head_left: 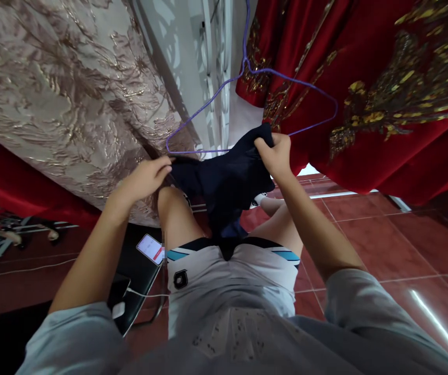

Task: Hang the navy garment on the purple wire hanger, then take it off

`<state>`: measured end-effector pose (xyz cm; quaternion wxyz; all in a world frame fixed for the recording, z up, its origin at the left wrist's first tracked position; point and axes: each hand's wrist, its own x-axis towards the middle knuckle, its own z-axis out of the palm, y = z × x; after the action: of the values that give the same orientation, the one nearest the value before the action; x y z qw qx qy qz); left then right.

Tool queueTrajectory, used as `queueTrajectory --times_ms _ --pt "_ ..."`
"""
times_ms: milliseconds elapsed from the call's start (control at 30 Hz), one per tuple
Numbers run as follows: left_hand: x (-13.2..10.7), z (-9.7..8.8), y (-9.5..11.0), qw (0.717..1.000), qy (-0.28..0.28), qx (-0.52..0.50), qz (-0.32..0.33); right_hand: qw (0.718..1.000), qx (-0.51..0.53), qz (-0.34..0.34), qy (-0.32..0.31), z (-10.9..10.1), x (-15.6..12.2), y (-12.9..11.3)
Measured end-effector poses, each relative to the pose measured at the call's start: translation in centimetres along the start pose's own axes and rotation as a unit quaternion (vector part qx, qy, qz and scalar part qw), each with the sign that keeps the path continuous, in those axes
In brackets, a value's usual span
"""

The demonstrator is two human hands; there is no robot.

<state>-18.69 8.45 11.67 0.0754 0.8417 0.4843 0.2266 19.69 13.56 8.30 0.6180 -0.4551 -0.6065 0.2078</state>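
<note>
A dark navy garment is stretched between my hands above my knees, its lower part hanging between my legs. My left hand is closed on the garment's left end, with the fingertips partly hidden. On the other side, my right hand pinches the upper right edge, thumb on top. The cloth is bunched, so I cannot tell which kind of garment it is. Just beyond it hangs a purple wire hanger; its bottom bar passes behind the cloth, and I cannot tell whether the two are joined.
Pinkish embossed fabric hangs at left. Red cloth with gold sequins hangs at right, near a white metal rack. A lit phone lies on a black seat beside a white cable. Red tiles cover the floor.
</note>
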Motion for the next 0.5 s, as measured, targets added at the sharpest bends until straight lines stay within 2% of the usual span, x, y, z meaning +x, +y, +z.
queueTrajectory --times_ms 100,200,300,367,433,500 --pt "2.1 -1.5 2.5 0.991 0.128 -0.018 0.046 1.000 -0.010 -0.002 -0.008 -0.5 0.1 -0.7" --pt "4.6 -2.3 5.8 0.972 0.195 -0.091 0.100 0.998 0.030 0.038 -0.046 0.3 -0.4 -1.3" --pt "7.7 -2.1 7.7 0.962 0.217 -0.118 0.119 0.986 0.080 0.079 -0.124 1.0 -1.5 -2.0" --pt "9.4 -1.7 7.7 0.964 0.212 -0.108 0.120 0.981 0.081 0.062 -0.163 0.6 -2.1 -2.5" --pt "10.5 -1.5 7.1 0.966 0.206 -0.102 0.122 0.989 0.047 -0.005 -0.138 -0.7 -2.5 -2.9" --pt "10.8 -1.6 6.4 0.969 0.195 -0.088 0.124 0.996 -0.013 -0.078 -0.047 -2.9 -2.5 -3.0"
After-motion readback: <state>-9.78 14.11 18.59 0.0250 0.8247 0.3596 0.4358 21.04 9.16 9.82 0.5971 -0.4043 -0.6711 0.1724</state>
